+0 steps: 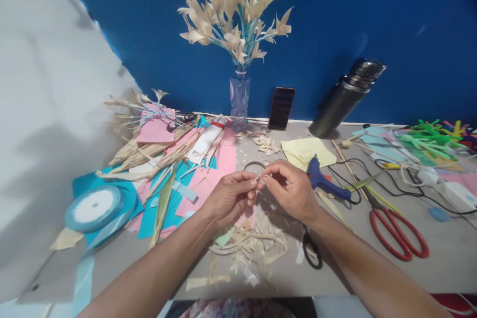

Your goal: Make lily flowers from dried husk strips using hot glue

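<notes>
My left hand [233,198] and my right hand [292,190] meet above the middle of the table, fingertips almost touching. Both pinch a thin pale strip [265,177], small and partly hidden by the fingers; its material is hard to make out. Beneath them lies a heap of dry husk scraps [257,243]. Black-handled scissors [312,251] poke out below my right forearm. Just right of that hand rests a blue glue gun [328,181], near a yellow paper sheet [303,151].
Behind stand a bottle [239,102] of husk flowers [238,15], a phone [281,108] and a leaning dark flask [341,102]. Left are a ribbon roll [95,206], coloured paper [223,154] and dry husks [130,156]. Red-handled scissors [398,233], cables and green pipe cleaners [428,139] lie right.
</notes>
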`<state>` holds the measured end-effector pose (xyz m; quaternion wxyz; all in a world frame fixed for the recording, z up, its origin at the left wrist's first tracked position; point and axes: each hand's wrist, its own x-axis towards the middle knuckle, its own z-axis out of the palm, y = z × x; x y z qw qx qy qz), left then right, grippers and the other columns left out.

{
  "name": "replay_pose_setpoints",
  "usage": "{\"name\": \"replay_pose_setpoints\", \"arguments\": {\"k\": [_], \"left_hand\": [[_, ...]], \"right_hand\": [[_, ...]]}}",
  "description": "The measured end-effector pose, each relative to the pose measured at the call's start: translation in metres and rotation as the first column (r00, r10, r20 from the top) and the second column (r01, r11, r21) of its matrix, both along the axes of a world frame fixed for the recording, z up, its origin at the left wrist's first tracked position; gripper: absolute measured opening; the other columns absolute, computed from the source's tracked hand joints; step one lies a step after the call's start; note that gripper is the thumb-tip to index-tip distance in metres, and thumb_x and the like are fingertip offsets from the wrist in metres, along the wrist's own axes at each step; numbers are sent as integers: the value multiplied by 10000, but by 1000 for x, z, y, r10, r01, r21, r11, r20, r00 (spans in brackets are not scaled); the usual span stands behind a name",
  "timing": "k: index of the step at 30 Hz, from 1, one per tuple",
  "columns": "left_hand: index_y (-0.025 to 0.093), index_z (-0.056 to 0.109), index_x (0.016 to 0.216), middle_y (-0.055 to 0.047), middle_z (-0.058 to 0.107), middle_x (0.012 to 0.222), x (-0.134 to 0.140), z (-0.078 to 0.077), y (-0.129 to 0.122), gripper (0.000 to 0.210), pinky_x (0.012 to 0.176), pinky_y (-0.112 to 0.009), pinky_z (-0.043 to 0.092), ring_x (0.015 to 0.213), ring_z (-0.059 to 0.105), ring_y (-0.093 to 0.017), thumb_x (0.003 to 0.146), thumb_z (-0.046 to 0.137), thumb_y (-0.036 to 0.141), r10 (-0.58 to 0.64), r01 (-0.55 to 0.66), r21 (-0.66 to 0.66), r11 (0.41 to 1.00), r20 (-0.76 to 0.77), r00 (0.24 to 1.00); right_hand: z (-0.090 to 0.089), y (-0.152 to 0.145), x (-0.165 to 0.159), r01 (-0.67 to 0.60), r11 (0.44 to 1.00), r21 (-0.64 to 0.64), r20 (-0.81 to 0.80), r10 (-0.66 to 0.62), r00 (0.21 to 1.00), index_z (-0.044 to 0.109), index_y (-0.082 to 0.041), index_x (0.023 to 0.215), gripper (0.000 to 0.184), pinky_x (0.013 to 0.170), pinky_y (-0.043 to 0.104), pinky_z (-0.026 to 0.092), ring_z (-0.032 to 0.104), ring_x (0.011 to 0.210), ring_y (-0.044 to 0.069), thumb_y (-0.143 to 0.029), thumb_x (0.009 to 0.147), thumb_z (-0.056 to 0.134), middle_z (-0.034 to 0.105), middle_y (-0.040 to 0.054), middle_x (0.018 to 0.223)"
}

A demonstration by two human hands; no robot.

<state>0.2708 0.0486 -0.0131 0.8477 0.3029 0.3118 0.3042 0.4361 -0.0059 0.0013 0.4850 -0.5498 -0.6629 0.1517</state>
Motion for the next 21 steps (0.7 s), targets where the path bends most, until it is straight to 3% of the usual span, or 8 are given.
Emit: {"name": "replay_pose_setpoints", "arguments": {"k": [11, 16, 21], "left_hand": [[108, 727, 817, -16, 664, 536, 1, 1, -5, 280, 430, -244, 504, 405, 562, -111, 652, 863, 288, 103, -58, 218, 974, -199, 975], [120, 702, 791, -15, 657, 535, 0, 2, -7, 228, 378, -232, 467, 368, 532, -108, 694, 812, 295, 122, -51, 270, 961, -253, 960], [150, 642, 765, 27, 594, 506, -2, 1, -4, 274, 334, -195, 394, 342, 456, -79, 735, 808, 366, 102, -47, 258, 965, -201, 974]], "right_hand": [[-5, 0, 0, 65, 997, 45, 227, -74, 971, 660, -211, 835, 123, 643, 278, 429, 584, 629, 142, -122, 868, 582, 692, 23, 813], [-5, -1, -4, 70, 998, -3, 221, -68, 973, 652, -217, 817, 112, 636, 279, 421, 585, 616, 143, -158, 883, 584, 683, 14, 775], [-9, -1, -2, 104, 992, -68, 120, -95, 988, 656, -220, 993, 115, 620, 274, 441, 604, 612, 151, -220, 888, 608, 714, 14, 806]]}}
